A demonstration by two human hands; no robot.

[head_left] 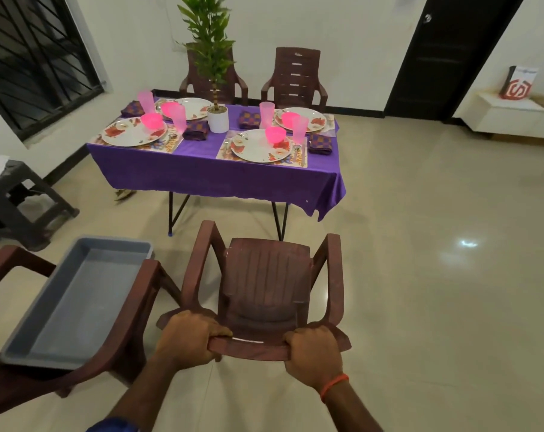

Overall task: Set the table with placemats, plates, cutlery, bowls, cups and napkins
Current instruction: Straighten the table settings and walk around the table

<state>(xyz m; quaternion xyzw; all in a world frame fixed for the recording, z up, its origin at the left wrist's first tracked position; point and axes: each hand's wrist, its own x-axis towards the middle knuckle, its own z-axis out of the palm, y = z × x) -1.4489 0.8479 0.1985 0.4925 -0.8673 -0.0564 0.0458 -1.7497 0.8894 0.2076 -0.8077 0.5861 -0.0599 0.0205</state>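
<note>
A brown plastic chair (266, 275) stands on the floor in front of me, facing the table. My left hand (189, 336) and my right hand (314, 353) each grip the top edge of its backrest. Beyond it stands the table under a purple cloth (202, 173). On it lie several place settings: floral plates (130, 134), pink bowls (275, 134), pink cups (299, 129), folded checked napkins (320, 144) and placemats (223, 151). Cutlery (297, 152) lies beside the near right plate.
A grey tub (77, 307) rests across the arms of a second brown chair (133, 310) at my left. Two more chairs (295, 76) stand behind the table. A potted plant (216, 120) sits mid-table. A dark stool (24, 198) is at far left, a dark door (451, 54) at back right.
</note>
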